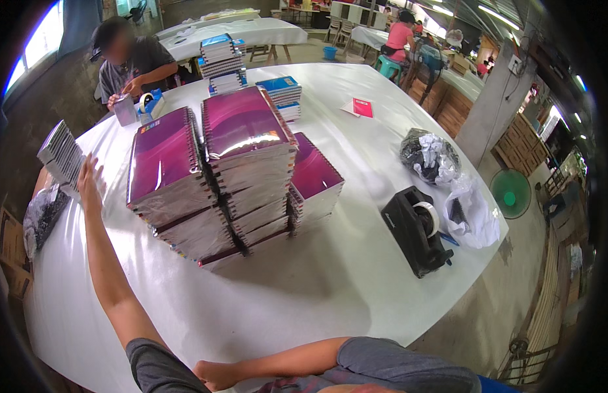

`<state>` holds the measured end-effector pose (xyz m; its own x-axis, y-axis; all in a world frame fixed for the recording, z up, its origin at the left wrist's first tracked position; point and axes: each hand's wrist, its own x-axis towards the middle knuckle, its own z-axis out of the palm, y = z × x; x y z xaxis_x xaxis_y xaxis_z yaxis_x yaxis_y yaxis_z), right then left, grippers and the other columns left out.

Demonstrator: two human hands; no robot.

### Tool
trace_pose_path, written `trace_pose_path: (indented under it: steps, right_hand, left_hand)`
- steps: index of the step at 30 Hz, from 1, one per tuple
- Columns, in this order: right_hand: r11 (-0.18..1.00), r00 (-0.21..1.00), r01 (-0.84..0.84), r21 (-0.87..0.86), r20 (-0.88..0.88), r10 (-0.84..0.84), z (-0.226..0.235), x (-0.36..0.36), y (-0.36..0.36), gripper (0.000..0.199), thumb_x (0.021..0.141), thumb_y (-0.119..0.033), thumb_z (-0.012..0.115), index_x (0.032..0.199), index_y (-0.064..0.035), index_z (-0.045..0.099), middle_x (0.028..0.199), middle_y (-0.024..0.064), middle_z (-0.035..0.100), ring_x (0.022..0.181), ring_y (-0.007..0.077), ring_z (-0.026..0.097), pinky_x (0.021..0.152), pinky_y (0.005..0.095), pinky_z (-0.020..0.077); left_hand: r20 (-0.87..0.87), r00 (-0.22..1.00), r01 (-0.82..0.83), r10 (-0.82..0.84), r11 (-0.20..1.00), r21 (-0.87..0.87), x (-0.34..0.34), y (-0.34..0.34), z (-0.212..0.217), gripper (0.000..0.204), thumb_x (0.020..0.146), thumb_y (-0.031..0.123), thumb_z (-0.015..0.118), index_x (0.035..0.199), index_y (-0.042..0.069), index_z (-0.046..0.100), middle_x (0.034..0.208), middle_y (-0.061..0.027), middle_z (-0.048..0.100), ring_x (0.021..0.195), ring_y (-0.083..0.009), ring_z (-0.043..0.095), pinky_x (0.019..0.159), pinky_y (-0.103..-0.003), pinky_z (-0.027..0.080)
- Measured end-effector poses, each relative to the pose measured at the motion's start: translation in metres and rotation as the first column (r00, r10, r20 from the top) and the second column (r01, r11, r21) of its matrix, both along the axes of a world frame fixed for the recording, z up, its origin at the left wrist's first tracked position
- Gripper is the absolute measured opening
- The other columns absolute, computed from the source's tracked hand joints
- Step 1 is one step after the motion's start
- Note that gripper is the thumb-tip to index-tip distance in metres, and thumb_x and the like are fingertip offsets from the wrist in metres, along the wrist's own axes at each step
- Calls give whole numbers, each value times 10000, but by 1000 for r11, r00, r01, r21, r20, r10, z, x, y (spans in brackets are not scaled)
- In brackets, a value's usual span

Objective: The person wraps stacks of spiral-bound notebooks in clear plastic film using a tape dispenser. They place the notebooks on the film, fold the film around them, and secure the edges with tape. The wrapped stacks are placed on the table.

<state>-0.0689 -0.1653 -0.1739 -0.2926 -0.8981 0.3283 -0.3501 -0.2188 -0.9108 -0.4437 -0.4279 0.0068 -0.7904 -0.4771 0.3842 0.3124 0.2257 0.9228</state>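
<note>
From the head view, the person's left hand point(89, 178) is stretched out to the desk's point(304, 288) far left edge, fingers spread open, touching a small tilted stack of notebooks point(60, 156) that overhangs that edge. To do this well, I'd judge the fingers should wrap under the whole bundle before lifting, so none slide off. The right hand point(215, 374) rests at the near edge, loosely curled, holding nothing. Three tall piles of purple spiral notebooks point(235, 173) stand mid-desk; a black tape dispenser point(416, 230) sits toward the right edge.
</note>
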Motion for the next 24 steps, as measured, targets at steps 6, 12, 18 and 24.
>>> trace_pose_path:
  steps: [6,12,18,24]
  right_hand:
    - [994,975,16,-112,222,9,42,-4,21,268,707,-229,613,814,15,625,761,243,604,656,343,601,595,413,443]
    - [991,980,-31,-128,191,55,47,0,20,265,714,-219,601,850,5,638,792,223,630,698,322,629,616,403,461]
    - [997,986,-7,-80,166,21,32,-2,12,246,695,-214,596,807,2,633,749,218,624,656,322,622,584,402,455]
    - [998,991,-22,-54,129,29,32,-3,9,225,668,-202,596,756,3,622,728,220,617,633,326,611,571,409,446]
  left_hand:
    - [-312,947,-65,73,997,39,-18,-1,78,311,844,241,667,1100,69,631,1094,-36,641,1012,-171,602,860,-327,460]
    - [-659,698,-146,280,957,252,-25,-79,108,260,816,82,674,1055,6,604,1033,-99,646,941,-185,620,849,-344,505]
    - [-618,619,-41,485,805,591,-19,-85,70,229,848,50,550,1074,41,584,1018,-96,627,988,-282,611,846,-503,483]
    - [-167,735,-119,657,367,923,-14,-147,38,279,829,111,508,1101,86,567,1033,-89,602,1021,-303,588,884,-568,424]
